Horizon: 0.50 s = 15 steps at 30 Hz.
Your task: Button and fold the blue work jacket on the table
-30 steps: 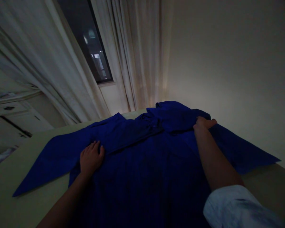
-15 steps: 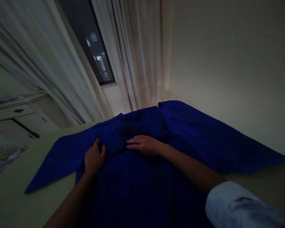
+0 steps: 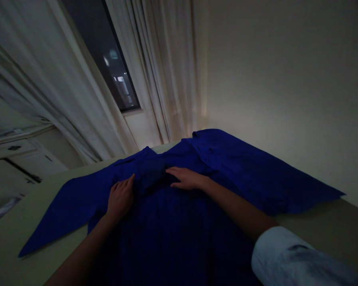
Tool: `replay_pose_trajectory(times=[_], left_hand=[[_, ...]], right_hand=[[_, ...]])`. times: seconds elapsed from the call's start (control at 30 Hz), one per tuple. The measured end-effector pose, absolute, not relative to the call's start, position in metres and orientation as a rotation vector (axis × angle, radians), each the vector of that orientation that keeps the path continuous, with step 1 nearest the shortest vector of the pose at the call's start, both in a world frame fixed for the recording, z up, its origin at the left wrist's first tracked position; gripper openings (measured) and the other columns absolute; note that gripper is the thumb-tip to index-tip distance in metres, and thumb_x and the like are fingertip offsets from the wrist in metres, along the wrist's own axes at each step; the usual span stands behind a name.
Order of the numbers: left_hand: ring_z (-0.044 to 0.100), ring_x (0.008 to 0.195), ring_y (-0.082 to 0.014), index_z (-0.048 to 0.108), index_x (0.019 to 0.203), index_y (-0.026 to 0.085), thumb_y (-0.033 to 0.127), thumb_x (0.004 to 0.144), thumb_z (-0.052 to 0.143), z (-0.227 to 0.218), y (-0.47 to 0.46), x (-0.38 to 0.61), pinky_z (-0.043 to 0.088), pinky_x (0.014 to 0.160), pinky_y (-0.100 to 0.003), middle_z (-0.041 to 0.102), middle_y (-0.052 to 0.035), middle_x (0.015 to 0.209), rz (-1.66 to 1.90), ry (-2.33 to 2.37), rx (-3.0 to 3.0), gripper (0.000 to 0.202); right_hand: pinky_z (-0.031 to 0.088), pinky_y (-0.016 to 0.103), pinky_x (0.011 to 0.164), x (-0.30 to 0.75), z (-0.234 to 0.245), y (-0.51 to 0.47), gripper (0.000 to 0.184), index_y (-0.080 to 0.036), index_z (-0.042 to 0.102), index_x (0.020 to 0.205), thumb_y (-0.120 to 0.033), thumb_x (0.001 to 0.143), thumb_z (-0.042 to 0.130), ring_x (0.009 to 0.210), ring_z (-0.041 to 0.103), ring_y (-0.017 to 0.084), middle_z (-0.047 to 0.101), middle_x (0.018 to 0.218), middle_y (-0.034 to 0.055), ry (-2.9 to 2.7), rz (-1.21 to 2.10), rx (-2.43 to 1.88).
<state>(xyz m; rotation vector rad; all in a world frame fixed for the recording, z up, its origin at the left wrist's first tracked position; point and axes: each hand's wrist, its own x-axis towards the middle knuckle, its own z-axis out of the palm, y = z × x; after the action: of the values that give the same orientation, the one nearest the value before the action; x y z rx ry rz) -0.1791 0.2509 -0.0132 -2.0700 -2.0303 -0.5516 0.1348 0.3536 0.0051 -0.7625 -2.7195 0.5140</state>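
A dark blue long-sleeved shirt (image 3: 167,230) lies spread on a pale surface, its sleeves reaching out to both sides. Between my hands a loose flap of its cloth (image 3: 151,171) bulges up near the neck end. My left hand (image 3: 121,198) is closed at the flap's left side, fingers together and bent against the cloth; its thumb is hidden. At the flap's right side rests my right hand (image 3: 186,178), fingers stretched out and thumb apart, touching the cloth. Dim light hides the finer folds.
The pale surface (image 3: 50,254) shows around the left sleeve. Long curtains (image 3: 164,71) hang behind it beside a dark window (image 3: 107,59). A plain wall (image 3: 286,87) stands along the right, and a white cabinet (image 3: 20,159) is at the far left.
The cloth between my hands has bulged up, and the shirt's far edge now dips, baring some pale surface. My left fingers have drawn together. My right thumb has moved away from its fingers.
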Motion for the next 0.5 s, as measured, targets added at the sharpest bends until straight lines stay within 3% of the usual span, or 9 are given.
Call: replay_pose_trajectory(times=[0.07, 0.13, 0.23, 0.33, 0.4, 0.5], left_hand=[[0.057, 0.137, -0.0363, 0.050, 0.153, 0.006, 0.031, 0.100, 0.040, -0.007, 0.264, -0.155, 0.040, 0.118, -0.055, 0.062, -0.0231, 0.146, -0.622, -1.992, -2.114, 0.059], [0.051, 0.144, -0.0347, 0.050, 0.154, 0.010, 0.046, 0.096, 0.057, -0.005, 0.278, -0.132, 0.039, 0.121, -0.049, 0.056, -0.0196, 0.155, -0.790, -2.007, -2.238, 0.069], [0.064, 0.128, -0.0353, 0.069, 0.133, 0.020, 0.043, 0.080, 0.077, -0.003, 0.298, -0.115, 0.045, 0.117, -0.047, 0.072, -0.0128, 0.135, -1.096, -2.150, -2.331, 0.058], [0.072, 0.104, -0.0317, 0.073, 0.117, 0.020, 0.041, 0.093, 0.065, 0.006, 0.307, -0.133, 0.055, 0.101, -0.049, 0.077, -0.0099, 0.108, -1.391, -2.344, -2.056, 0.033], [0.072, 0.099, -0.0273, 0.068, 0.124, 0.017, 0.046, 0.101, 0.057, 0.016, 0.303, -0.158, 0.059, 0.091, -0.047, 0.074, -0.0103, 0.110, -1.638, -2.436, -1.802, 0.038], [0.071, 0.094, -0.0220, 0.063, 0.129, 0.016, 0.054, 0.103, 0.058, 0.032, 0.279, -0.194, 0.062, 0.083, -0.042, 0.070, -0.0097, 0.116, -1.958, -2.506, -1.517, 0.046]], right_hand=[[0.035, 0.044, 0.126, 0.127, -0.001, 0.350, 0.078, -0.015, 0.035, 0.165, -0.029, 0.096, 0.070, 0.155, 0.041, 0.029, 0.040, 0.168, 0.0186, -2.667, 0.654, -0.575], [0.032, 0.042, 0.128, 0.121, -0.002, 0.348, 0.081, -0.017, 0.031, 0.167, -0.019, 0.095, 0.067, 0.156, 0.039, 0.026, 0.038, 0.170, 0.0168, -2.582, 0.706, -0.437], [0.038, 0.044, 0.122, 0.124, 0.005, 0.354, 0.068, -0.020, 0.044, 0.159, -0.011, 0.094, 0.062, 0.145, 0.052, 0.026, 0.055, 0.157, 0.0141, -2.484, 0.627, -0.519], [0.046, 0.049, 0.113, 0.144, 0.015, 0.369, 0.057, -0.018, 0.058, 0.145, -0.028, 0.091, 0.075, 0.132, 0.060, 0.033, 0.065, 0.142, 0.0172, -2.496, 0.411, -0.889], [0.048, 0.053, 0.110, 0.161, 0.019, 0.379, 0.075, -0.018, 0.058, 0.146, -0.046, 0.082, 0.087, 0.134, 0.057, 0.039, 0.061, 0.146, 0.0195, -2.570, 0.330, -1.094], [0.046, 0.055, 0.112, 0.177, 0.021, 0.389, 0.098, -0.020, 0.053, 0.153, -0.059, 0.071, 0.091, 0.138, 0.053, 0.043, 0.055, 0.154, 0.0203, -2.669, 0.346, -1.257]])
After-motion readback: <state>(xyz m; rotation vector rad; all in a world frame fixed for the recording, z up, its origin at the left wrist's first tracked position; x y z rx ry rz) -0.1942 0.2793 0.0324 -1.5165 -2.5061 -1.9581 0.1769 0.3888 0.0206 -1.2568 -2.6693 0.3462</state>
